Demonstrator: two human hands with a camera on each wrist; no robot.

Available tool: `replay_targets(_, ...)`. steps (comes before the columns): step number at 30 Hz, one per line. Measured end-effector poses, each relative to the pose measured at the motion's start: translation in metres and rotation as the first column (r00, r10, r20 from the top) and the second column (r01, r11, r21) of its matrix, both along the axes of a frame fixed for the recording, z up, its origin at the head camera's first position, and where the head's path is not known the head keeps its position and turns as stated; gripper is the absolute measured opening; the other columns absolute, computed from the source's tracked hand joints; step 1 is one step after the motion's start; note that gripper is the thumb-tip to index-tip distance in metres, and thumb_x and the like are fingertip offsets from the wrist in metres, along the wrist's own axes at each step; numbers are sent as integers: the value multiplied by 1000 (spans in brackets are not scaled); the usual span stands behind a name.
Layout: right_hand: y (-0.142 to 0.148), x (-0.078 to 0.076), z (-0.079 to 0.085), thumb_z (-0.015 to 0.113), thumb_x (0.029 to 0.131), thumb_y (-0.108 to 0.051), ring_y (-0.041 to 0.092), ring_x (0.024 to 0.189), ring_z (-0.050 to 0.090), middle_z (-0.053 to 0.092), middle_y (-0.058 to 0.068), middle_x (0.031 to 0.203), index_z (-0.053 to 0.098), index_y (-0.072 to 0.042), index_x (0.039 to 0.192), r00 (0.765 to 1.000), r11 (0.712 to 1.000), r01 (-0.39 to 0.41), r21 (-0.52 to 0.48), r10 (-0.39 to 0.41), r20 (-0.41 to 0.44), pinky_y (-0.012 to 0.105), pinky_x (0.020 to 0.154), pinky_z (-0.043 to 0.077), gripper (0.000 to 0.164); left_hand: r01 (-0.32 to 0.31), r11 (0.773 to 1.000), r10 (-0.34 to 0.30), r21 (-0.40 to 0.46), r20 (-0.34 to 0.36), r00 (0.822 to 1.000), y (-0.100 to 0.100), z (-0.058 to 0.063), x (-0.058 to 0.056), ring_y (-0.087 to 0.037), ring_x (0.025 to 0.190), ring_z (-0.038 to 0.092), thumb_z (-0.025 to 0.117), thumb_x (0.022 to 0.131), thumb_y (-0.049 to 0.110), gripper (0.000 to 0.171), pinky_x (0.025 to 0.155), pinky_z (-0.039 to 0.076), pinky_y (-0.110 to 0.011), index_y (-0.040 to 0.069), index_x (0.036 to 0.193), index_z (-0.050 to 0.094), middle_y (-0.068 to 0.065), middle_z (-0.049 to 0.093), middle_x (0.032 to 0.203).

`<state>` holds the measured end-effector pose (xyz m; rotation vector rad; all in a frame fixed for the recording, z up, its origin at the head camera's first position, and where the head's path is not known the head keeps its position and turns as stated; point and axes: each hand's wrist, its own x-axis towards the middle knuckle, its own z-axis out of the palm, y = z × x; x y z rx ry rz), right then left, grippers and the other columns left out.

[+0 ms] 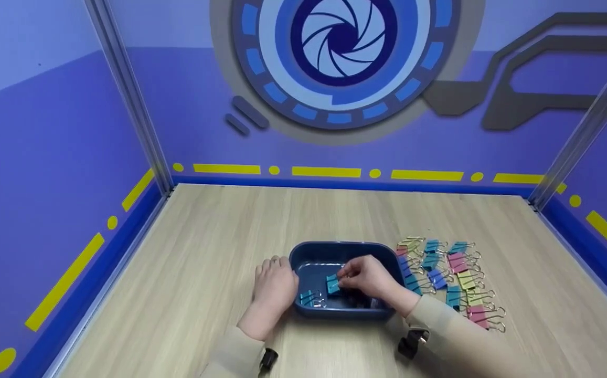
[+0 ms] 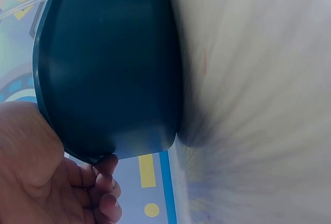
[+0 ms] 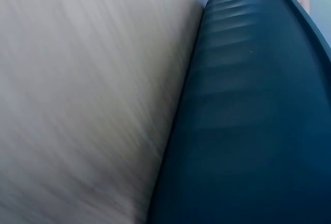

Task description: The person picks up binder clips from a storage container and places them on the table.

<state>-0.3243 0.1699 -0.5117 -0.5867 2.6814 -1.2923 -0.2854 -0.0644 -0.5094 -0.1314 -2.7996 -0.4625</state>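
Note:
A dark blue plastic bin (image 1: 342,314) stands on the table. My left hand (image 1: 276,282) holds its left rim; the left wrist view shows curled fingers (image 2: 106,185) outside the bin's corner. Inside the bin, my right hand (image 1: 370,277) pinches a teal binder clip (image 1: 332,284) between thumb and fingertips. More teal binder clips (image 1: 307,298) lie in the bin's near left corner. Part of the bin's floor is hidden beneath my right hand. From the right wrist, only the bin's outer side (image 3: 248,110) and the table show, not the fingers.
To the right of the bin lie several loose binder clips in teal, blue (image 1: 438,279), yellow (image 1: 467,280) and pink (image 1: 477,316), some close against its wall. Purple panels (image 1: 188,121) with metal posts (image 1: 138,105) border the wooden table (image 1: 219,226).

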Motion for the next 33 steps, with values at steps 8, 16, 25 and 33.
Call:
replay_targets(8,3,1,0,82,81,-8,4,71,61,77,8,82,79,-3,91,1000,1000,9,-23,-9,2,19,65,48,11,-5,1000,5,-7,38,999,1,0,-1,-33,95,58,62,94,17,23,86,43,-45,-4,104,64,-16,65,99)
replay_targets(16,9,2,10,79,84,-7,0,68,61,76,8,82,78,-2,93,1000,998,20,-63,-19,11,18,63,49,11,-9,1000,8,1,42,999,1,1,-3,-34,95,58,62,94,18,24,87,43,-46,-4,104,64,-17,65,99)
replay_targets(25,34,2,32,78,86,-10,5,71,61,74,8,85,77,0,99,996,993,92,-77,-91,11,19,64,50,17,-8,1000,8,-11,28,1000,1,0,-4,-34,94,59,61,94,18,24,86,44,-45,-4,104,64,-16,64,98)
replay_targets(33,77,3,61,76,90,-19,11,80,65,76,7,95,76,-4,107,971,971,238,-37,-237,32,25,70,53,23,-11,1000,11,-17,-7,1000,0,-2,-2,-34,92,59,63,93,17,20,81,43,-43,-2,99,64,-16,65,95)
